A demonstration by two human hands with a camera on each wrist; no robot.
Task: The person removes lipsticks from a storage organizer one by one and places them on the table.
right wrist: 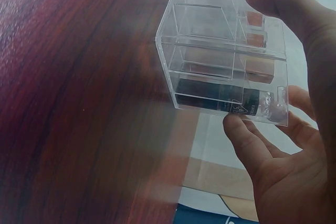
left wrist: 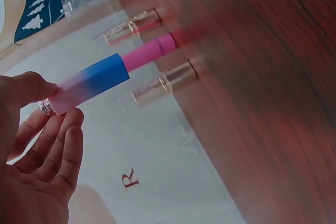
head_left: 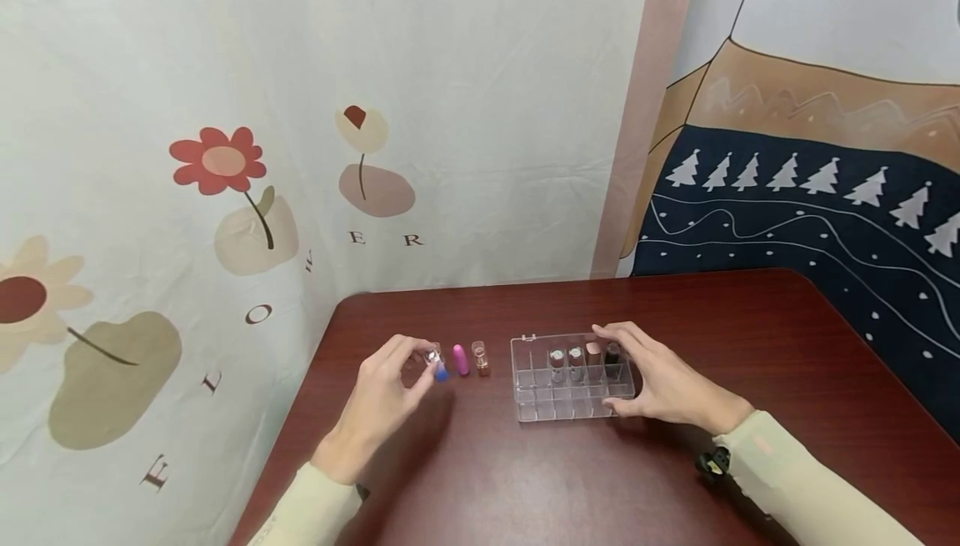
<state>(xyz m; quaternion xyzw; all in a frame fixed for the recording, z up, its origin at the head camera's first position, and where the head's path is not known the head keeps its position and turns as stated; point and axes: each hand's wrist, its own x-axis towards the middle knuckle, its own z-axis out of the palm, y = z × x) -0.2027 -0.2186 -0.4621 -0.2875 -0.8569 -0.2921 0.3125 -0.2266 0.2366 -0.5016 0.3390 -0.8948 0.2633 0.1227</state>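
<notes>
My left hand pinches a lipstick tube fading from pink to blue by its silver-tipped end, thumb against fingers. Beyond it in the left wrist view are a bright pink lipstick tube and two gold-toned lipsticks with clear caps, one nearer, one farther. My right hand grips the right end of a clear compartment organizer, thumb in front, fingers behind. Several lipsticks stand in its back row; a dark one is in the end compartment beside my fingers.
The organizer and loose lipsticks stand on a dark red wooden table. Behind the table hang a pale flower-printed cloth and, at right, a cloth with white trees. A dark wrist strap sits by the right sleeve.
</notes>
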